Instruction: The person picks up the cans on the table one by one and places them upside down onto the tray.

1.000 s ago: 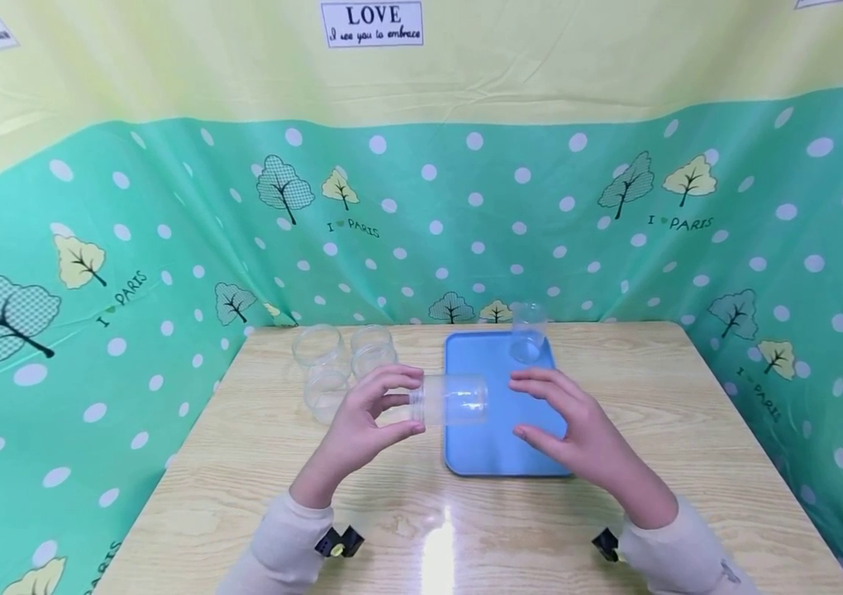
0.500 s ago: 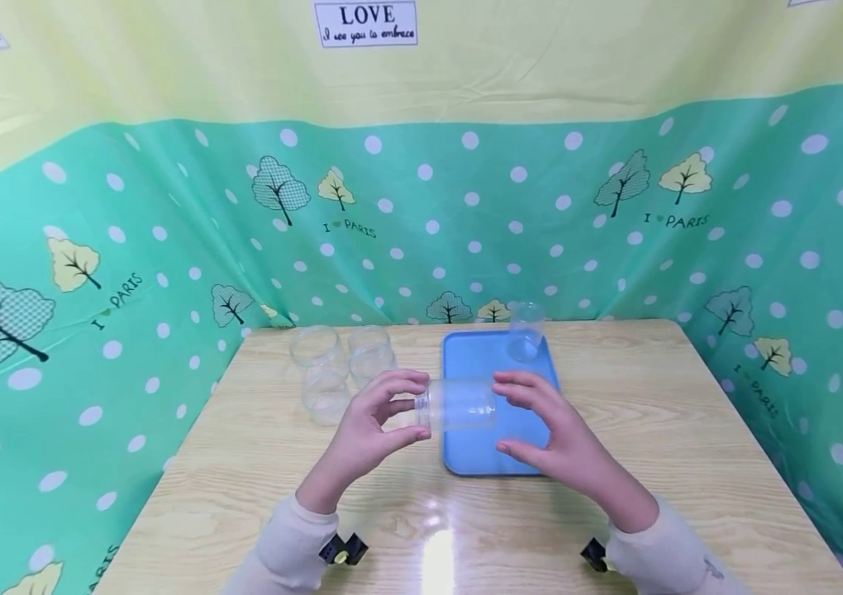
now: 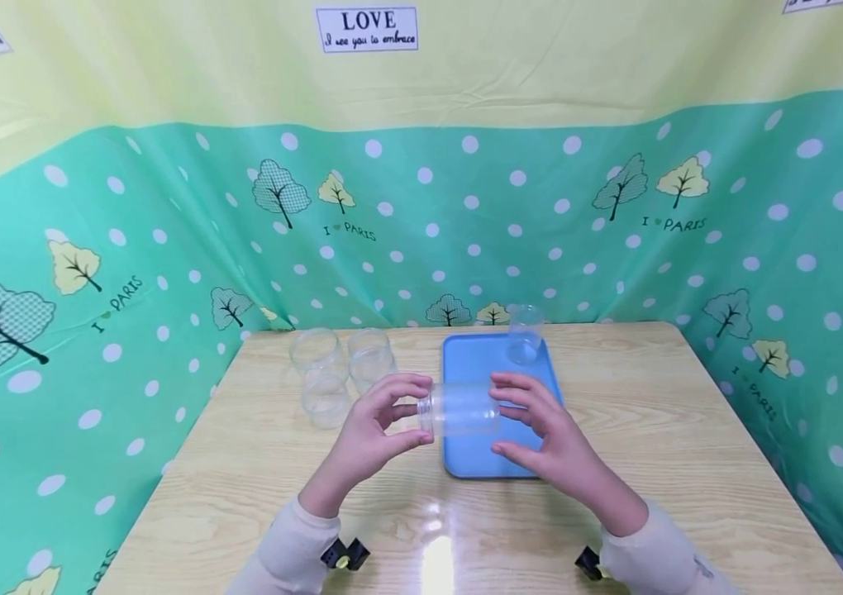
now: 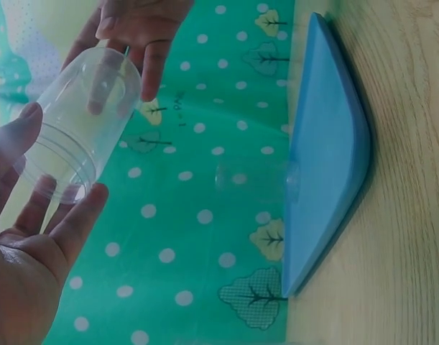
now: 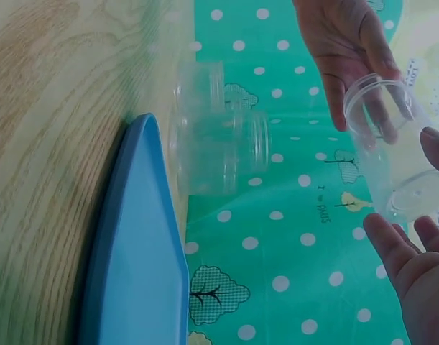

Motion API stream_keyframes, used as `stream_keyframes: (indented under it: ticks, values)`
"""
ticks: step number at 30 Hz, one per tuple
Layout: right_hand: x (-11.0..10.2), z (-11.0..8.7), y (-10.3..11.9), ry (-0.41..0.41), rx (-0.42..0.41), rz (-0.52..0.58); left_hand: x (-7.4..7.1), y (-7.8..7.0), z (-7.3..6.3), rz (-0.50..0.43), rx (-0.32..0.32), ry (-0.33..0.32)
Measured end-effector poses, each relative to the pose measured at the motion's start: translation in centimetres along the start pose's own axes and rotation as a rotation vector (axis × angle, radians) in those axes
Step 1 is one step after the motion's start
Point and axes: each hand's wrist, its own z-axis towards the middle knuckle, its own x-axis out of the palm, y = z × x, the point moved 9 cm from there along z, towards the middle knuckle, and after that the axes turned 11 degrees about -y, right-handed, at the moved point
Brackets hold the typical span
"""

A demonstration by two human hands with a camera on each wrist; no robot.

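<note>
A clear plastic jar (image 3: pixel 462 408) lies on its side in the air over the blue tray (image 3: pixel 459 463), its threaded mouth toward the left. My left hand (image 3: pixel 377 421) grips the mouth end, thumb below and fingers above in the head view. At the base end, the curled fingers and thumb of my right hand (image 3: pixel 544 426) stand around the jar, fingertips right at its edge. The left wrist view shows the see-through jar (image 4: pixel 90 108) spanning both hands, with nothing visible inside. Another clear jar (image 3: pixel 524 343) stands upright at the tray's back right corner.
Several clear jars (image 3: pixel 325 401) stand grouped on the wooden table (image 3: pixel 243 496), left of the tray. In the right wrist view these jars (image 5: pixel 205 158) overlap one another. A green and yellow patterned curtain (image 3: pixel 421 207) encloses the table's back and sides.
My right hand has moved left to the jar's base, closing the gap seen a second ago. The jar and left hand have shifted slightly right and toward me. The other jars and tray stay put.
</note>
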Motion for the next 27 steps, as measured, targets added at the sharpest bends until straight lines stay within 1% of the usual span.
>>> stream_keyframes:
  ticks: [4, 8, 13, 20, 23, 27]
  values:
    - [0.2, 0.0, -0.3, -0.013, 0.025, 0.009, 0.0, 0.1, 0.0, -0.007, -0.011, 0.003]
    - [0.2, 0.1, -0.8, -0.03, 0.071, 0.007, 0.0, 0.2, 0.0, -0.02, -0.016, 0.001]
    - [0.0, 0.5, -1.2, -0.043, 0.104, 0.037, 0.1, 0.2, 0.0, -0.036, -0.014, -0.002]
    - [0.1, 1.0, -0.9, -0.023, 0.091, 0.095, 0.1, -0.1, 0.1, -0.054, -0.016, 0.008]
    - [0.1, 1.1, -0.7, -0.006, 0.069, 0.102, 0.0, -0.2, 0.1, -0.071, -0.013, 0.012]
    - [0.0, 1.3, -0.5, 0.003, 0.066, 0.09, 0.0, -0.1, 0.1, -0.07, -0.008, 0.012]
